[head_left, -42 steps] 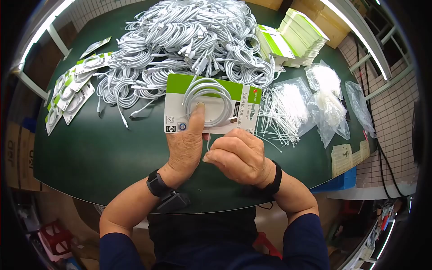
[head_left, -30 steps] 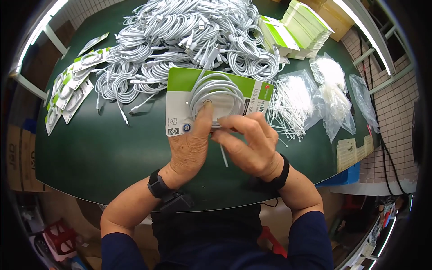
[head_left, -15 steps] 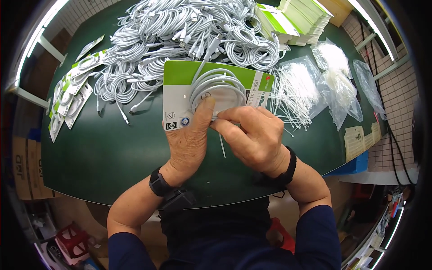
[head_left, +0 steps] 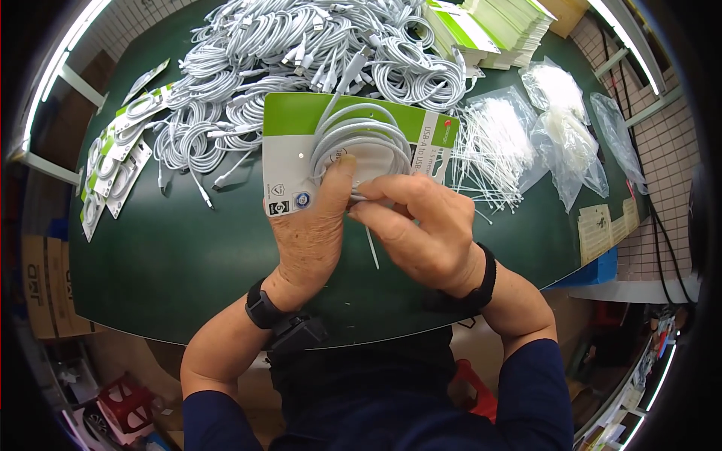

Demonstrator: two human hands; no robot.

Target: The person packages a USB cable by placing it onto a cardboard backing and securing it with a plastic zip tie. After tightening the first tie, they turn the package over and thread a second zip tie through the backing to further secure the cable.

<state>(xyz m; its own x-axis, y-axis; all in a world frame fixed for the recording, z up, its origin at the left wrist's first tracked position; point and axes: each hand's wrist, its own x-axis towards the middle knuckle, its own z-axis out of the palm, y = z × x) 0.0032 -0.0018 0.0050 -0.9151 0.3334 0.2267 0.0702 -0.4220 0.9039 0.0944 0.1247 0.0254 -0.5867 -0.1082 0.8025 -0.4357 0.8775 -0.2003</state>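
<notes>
My left hand [head_left: 310, 233] grips a green and white packaging card [head_left: 289, 150] from below, its thumb pressing a coiled light-grey USB cable [head_left: 368, 129] against the card's front. One plug of the cable [head_left: 353, 69] sticks up past the card's top edge. At the bottom of the coil, the thumb and index finger of my right hand [head_left: 425, 229] are pinched together on a thin white cable tie [head_left: 373, 248]. Its tail hangs below the card. The exact spot of the pinch is partly hidden by my fingertips.
A large heap of coiled grey cables [head_left: 301, 45] covers the table's far side. Carded cables [head_left: 120, 150] lie at the left. To the right are loose white cable ties [head_left: 492, 150], plastic bags [head_left: 560, 128] and a stack of cards [head_left: 504, 34]. The green table [head_left: 188, 263] curves toward me.
The card and coil have shifted slightly left and up with my left hand. The right hand's pinch stays at the coil's lower edge, almost unmoved.
</notes>
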